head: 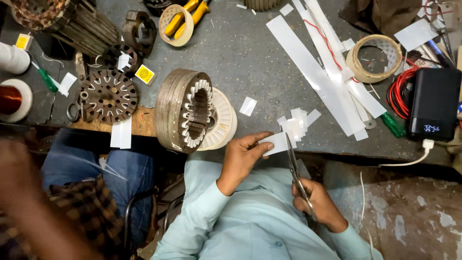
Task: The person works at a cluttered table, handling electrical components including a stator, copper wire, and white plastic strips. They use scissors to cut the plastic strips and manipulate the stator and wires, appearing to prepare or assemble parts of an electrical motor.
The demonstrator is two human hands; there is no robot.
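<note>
Scissors [294, 168] sit in the right hand [317, 204], whose fingers are closed through the handles, with the blades pointing up toward the bench edge. The left hand [243, 154] pinches a small white paper strip [275, 143] between thumb and fingertips, holding it just at the blades, over the lap and right at the front edge of the grey workbench [250, 53]. The strip looks thin, light and fairly stiff, like insulating paper; it would likely bend or crease if squeezed hard, so a light pinch near one end, close to the cut line, seems the best hold. Just beyond it lies a small heap of cut white pieces [296, 123], and long white strips [322, 77] run diagonally up the bench. A slotted metal stator core [185, 110] stands on edge to the left, against a white spool [224, 123]. Two tape rolls [374, 58], a black box with a lit display [434, 103] and another person's arm [29, 192] sit further out.
</note>
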